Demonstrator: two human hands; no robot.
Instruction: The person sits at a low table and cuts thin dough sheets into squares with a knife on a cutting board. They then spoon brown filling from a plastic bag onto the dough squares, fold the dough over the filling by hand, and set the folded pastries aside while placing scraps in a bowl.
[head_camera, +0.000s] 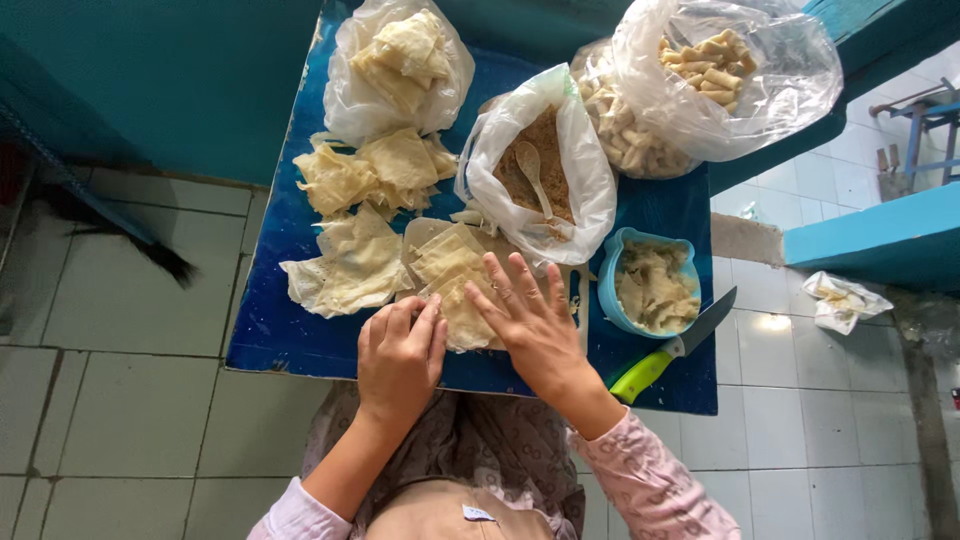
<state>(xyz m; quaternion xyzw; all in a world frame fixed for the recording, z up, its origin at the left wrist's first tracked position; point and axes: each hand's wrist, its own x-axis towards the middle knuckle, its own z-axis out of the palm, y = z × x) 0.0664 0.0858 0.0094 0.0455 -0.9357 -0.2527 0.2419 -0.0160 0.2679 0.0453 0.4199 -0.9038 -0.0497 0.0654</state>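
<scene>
A stack of thin pale pastry sheets (452, 272) lies on a board at the near middle of a blue table (270, 330). My left hand (400, 358) pinches the near edge of a sheet with curled fingers. My right hand (530, 320) rests flat on the sheets, fingers spread. Just behind them stands a plastic bag of brown filling (545, 165) with a wooden spoon (533, 170) in it.
Loose sheets (350, 265) and a bag of sheets (400, 60) lie to the left. Bags of rolled pieces (715, 65) stand at the back right. A blue bowl of scraps (652, 285) and a green-handled knife (672, 350) are on the right. White tiled floor surrounds the table.
</scene>
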